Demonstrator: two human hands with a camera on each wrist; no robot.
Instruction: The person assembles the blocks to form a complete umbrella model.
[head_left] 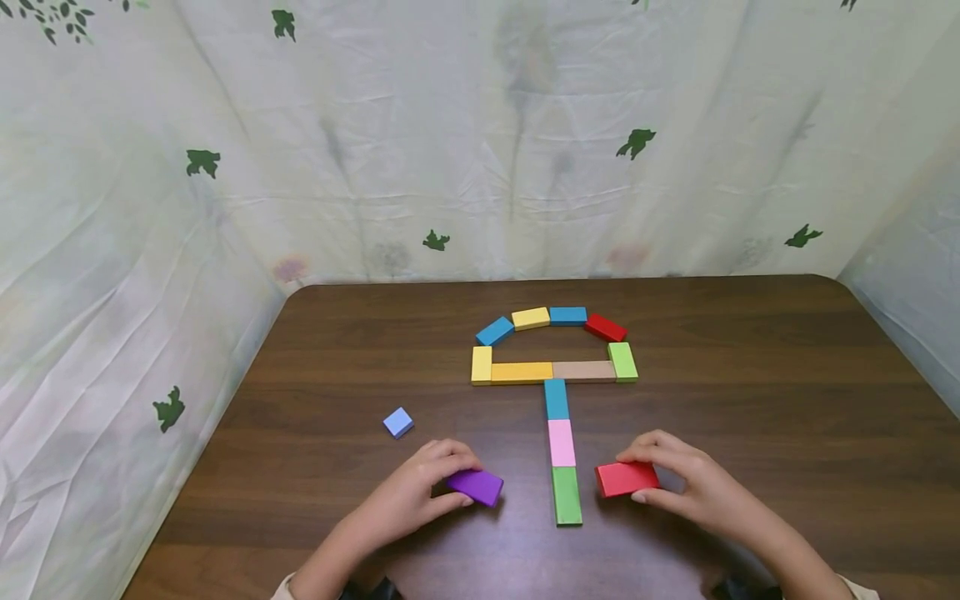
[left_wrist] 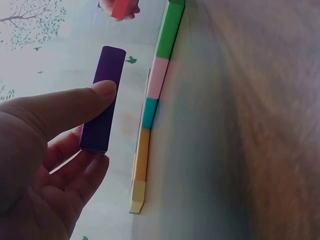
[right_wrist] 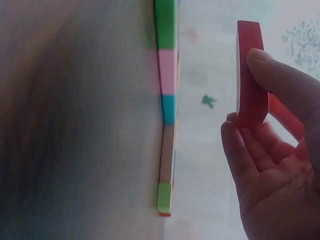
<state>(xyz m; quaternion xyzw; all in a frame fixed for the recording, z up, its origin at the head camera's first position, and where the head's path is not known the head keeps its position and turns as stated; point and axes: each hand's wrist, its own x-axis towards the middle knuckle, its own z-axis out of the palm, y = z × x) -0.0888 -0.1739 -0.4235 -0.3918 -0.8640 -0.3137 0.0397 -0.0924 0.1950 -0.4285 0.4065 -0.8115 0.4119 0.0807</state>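
My left hand [head_left: 420, 492] pinches a purple block [head_left: 477, 487] between thumb and fingers, left of the column of blocks. To the right of that column, a red block [head_left: 627, 479] is gripped by my right hand [head_left: 686, 479]. Both held blocks look raised off the table in the wrist views. The column runs from a green block [head_left: 567, 496] through a pink block [head_left: 561, 442] to a teal block [head_left: 556, 399]. Its far end meets a row of an orange block [head_left: 522, 372] and a brown block [head_left: 583, 371].
An arch stands on the row: a yellow block [head_left: 482, 365], a blue block [head_left: 495, 331], others along the top, a dark red block [head_left: 606, 327] and a light green block [head_left: 622, 362]. A small light-blue block [head_left: 398, 422] lies apart at left. A patterned curtain [head_left: 450, 150] hangs behind the table [head_left: 750, 350].
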